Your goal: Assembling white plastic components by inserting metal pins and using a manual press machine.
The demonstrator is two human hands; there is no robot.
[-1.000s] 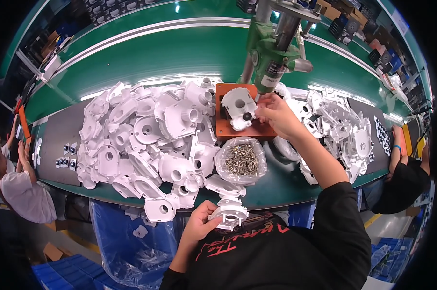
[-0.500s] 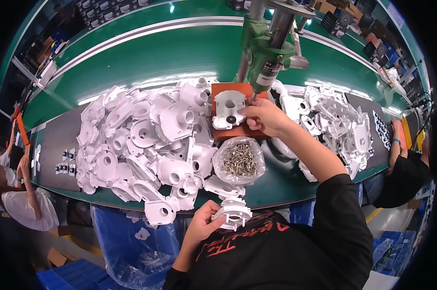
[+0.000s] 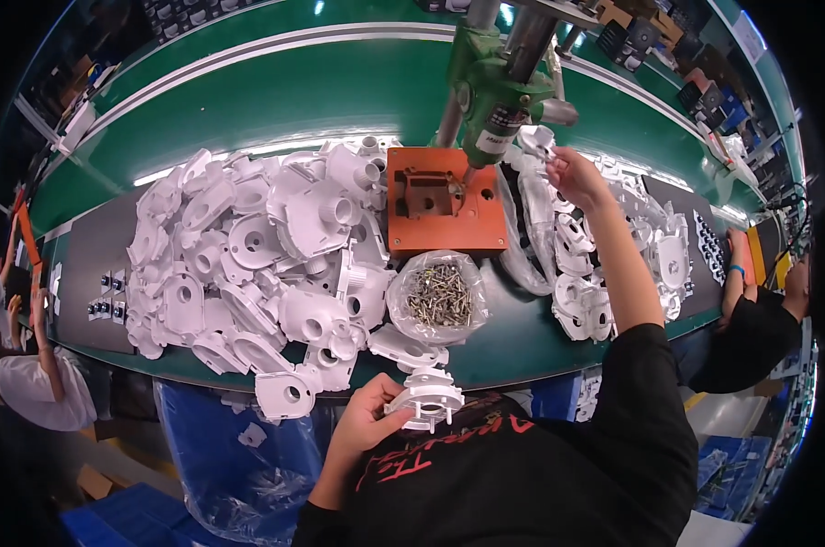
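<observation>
My left hand (image 3: 368, 417), close to my body at the table's front edge, grips a white plastic housing (image 3: 428, 402) with a round opening and short pegs. Stretched far to the right, my right hand (image 3: 576, 177) pinches a second white plastic part (image 3: 535, 140) above the back of the right-hand pile. Between the piles sits an orange fixture block (image 3: 449, 235) with its shaped recess exposed. Over it stands a green press (image 3: 494, 109), its spindle pointing down at the block. A clear plastic bag of screws (image 3: 441, 296) lies in front of the block.
A large heap of white plastic housings (image 3: 253, 239) covers the table to the left. More white parts (image 3: 672, 260) are piled on the right. Blue bins (image 3: 234, 447) stand below the front edge. Co-workers sit at both ends, one in a white shirt (image 3: 38, 387), one in black (image 3: 750, 333).
The white part has left the orange block, and my right hand has moved back and right to the right-hand pile. My left hand still holds its housing.
</observation>
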